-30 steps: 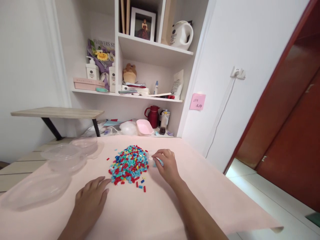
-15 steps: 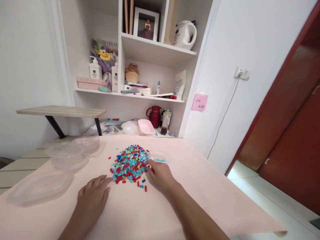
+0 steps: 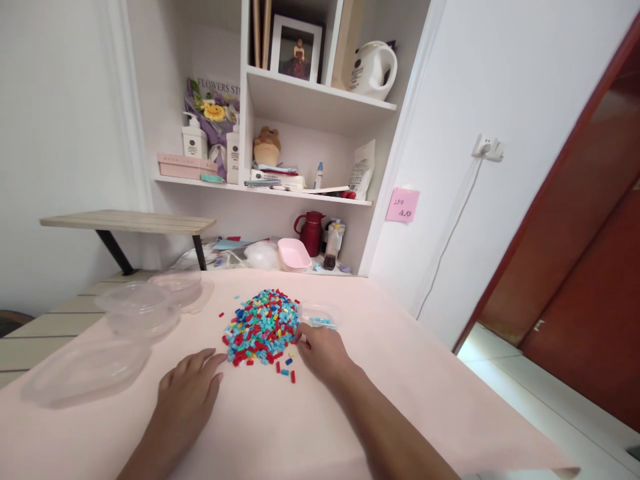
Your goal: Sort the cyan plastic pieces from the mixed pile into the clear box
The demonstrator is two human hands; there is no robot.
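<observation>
A heap of small toy building bricks [image 3: 263, 327] in red, blue, light blue, green and yellow lies on the pink tablecloth [image 3: 280, 433]. My right hand [image 3: 320, 350] is at the heap's right edge, fingers closed together; whatever is between the fingertips is hidden. Just behind it stands a clear plastic container [image 3: 323, 312] with several light blue bricks in it. My left hand [image 3: 190, 387] rests on the cloth at the heap's near left, fingers apart and holding nothing. A few loose bricks [image 3: 286, 372] lie in front of the heap.
Clear plastic containers and lids [image 3: 143, 313] stand along the left side, with another clear lid [image 3: 87, 370] nearer me. Behind the table are a pink basin [image 3: 294, 255], a red jug [image 3: 311, 233] and a bottle [image 3: 332, 247]. A small wooden shelf [image 3: 130, 222] rises at the left.
My right hand has moved from the clear container down to the right edge of the brick heap, uncovering the container. My left hand stays in place; the view has shifted slightly.
</observation>
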